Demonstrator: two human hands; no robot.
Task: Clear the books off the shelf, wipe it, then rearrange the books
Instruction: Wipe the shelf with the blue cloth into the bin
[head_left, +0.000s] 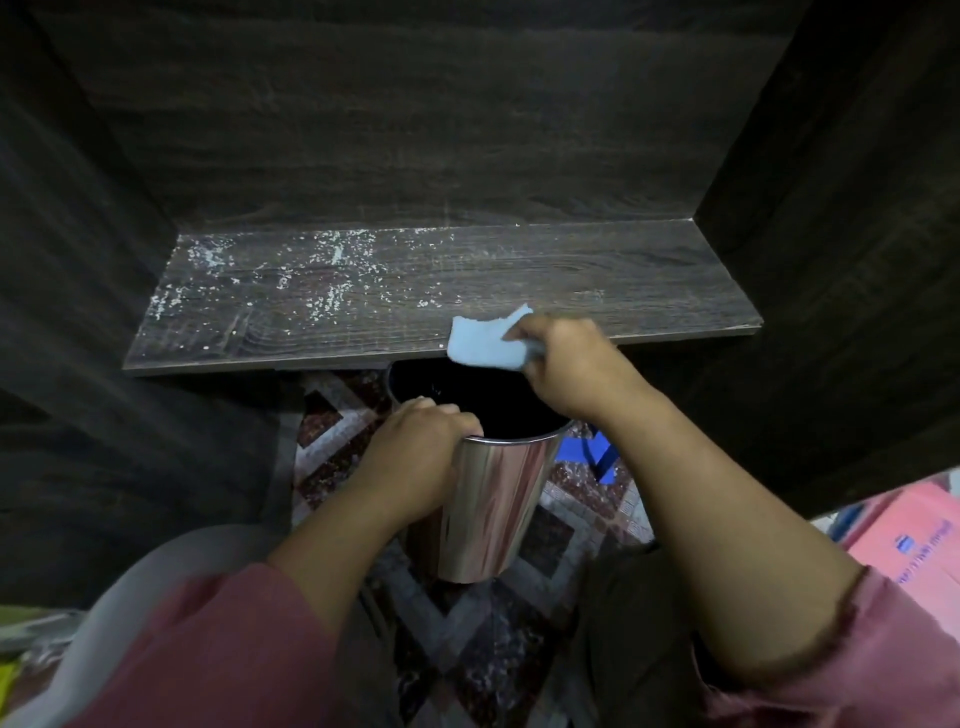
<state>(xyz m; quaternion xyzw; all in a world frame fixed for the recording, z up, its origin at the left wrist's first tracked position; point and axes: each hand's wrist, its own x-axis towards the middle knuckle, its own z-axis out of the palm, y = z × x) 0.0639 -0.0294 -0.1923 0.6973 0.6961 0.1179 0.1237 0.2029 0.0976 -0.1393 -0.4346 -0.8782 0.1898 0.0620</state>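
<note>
Single head view — close above; faces down onto shelf.

Illumination is dim overall. The dark wood-grain shelf and its walls return little light; the far panel is close to black. Light arrives from the near side, lighting both forearms and the floor tiles. The steel cup carries a bright pinkish glare band on its near wall; its interior reads black. The right hand and the blue cloth are slightly motion-blurred. Wide-angle distortion splays the left and right walls outward. The near sleeves are soft.
</note>
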